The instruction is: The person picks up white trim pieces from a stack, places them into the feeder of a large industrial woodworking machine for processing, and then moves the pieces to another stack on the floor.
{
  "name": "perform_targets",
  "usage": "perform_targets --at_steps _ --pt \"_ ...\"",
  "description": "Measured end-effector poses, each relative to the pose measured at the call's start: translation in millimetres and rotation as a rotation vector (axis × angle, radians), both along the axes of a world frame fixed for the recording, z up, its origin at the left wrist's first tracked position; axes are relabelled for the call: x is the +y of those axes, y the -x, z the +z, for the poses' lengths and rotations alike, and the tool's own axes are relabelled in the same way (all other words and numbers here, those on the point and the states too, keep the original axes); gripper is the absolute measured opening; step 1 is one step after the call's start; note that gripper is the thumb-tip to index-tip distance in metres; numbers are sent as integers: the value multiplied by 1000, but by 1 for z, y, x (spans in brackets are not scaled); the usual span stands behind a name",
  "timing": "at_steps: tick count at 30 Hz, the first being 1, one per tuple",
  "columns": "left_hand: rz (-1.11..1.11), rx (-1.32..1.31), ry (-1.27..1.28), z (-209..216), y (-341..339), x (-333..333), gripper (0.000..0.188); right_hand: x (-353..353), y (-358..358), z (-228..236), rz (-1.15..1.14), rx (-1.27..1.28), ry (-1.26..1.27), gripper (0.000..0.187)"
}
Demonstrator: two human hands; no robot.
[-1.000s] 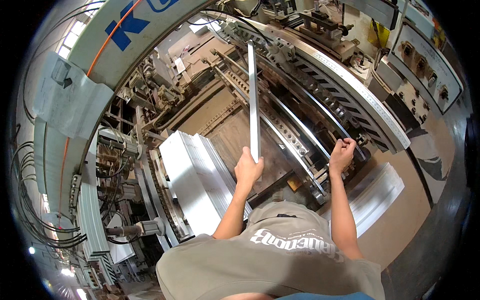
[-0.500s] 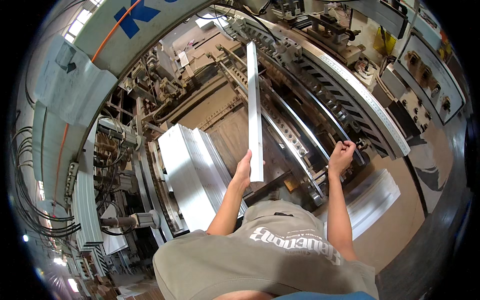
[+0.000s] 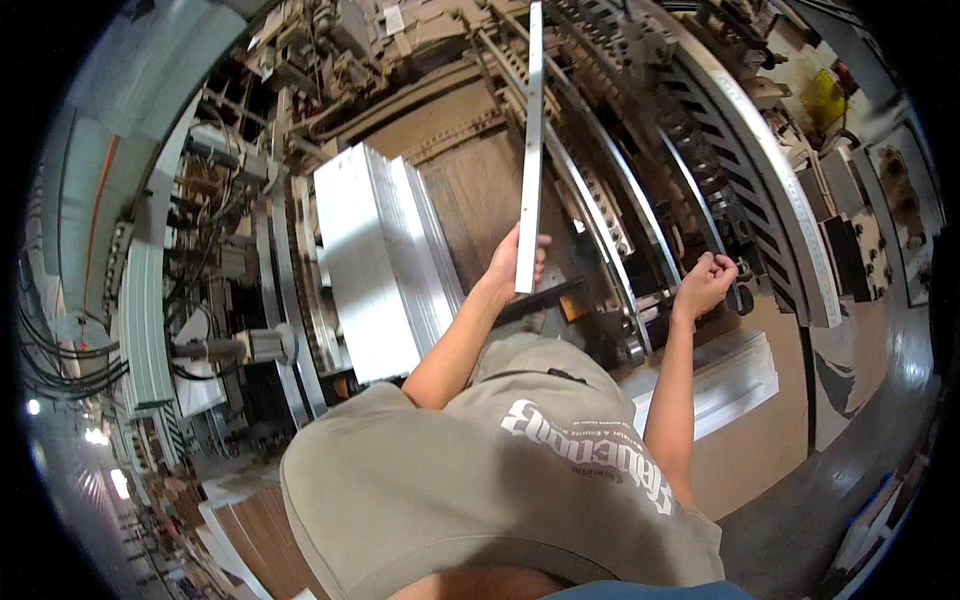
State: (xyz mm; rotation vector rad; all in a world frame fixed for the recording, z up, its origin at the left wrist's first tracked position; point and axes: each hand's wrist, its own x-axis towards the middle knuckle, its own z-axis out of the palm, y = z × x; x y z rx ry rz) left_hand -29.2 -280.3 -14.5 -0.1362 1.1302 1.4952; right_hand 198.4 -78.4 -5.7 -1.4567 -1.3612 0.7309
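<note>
My left hand [image 3: 508, 265] is wrapped round the near end of a long, narrow whitish metal strip [image 3: 533, 150]. A few small dark holes run along the face turned toward me. The strip points away from me over the machine, and its far end reaches the picture's top edge. To the right, my right hand [image 3: 703, 285] is closed, fingers curled and pinched together, just above the near end of a dark machine rail [image 3: 690, 178]. Whatever those fingers hold, if anything, cannot be made out.
A tall stack of white metal pieces [image 3: 360, 250] stands left of my left arm. More pale strips [image 3: 725, 385] lie stacked beyond my right forearm. Shiny rails [image 3: 590, 195] cross the machine bed. A curved-looking scale bar [image 3: 770, 150] runs along the right, and black cables [image 3: 65, 360] hang far left.
The strip has turned about its length, now showing a narrower face with holes, and leans more to the right. Both hands stay closed. The whole view has shifted, with the machine higher up.
</note>
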Motion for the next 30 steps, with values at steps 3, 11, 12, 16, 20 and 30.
perform_targets --at_steps 3,11,12,16,20,30 --pt "25 9 7 0 -1 7 54 4 -6 -9 15 54 -5 27" --pt "97 75 -155 6 7 7 52 6 -3 -9 26 6 -12 25" --pt "78 90 -158 9 8 8 53 7 -4 -11 20 10 -19 25" --pt "77 111 -139 14 13 8 51 6 0 -8 24 8 16 25" --pt "82 193 -104 13 19 11 46 4 2 -4 15 -20 23 24" --pt "21 463 25 25 29 18 42 5 2 -6 -11 -26 19 25"
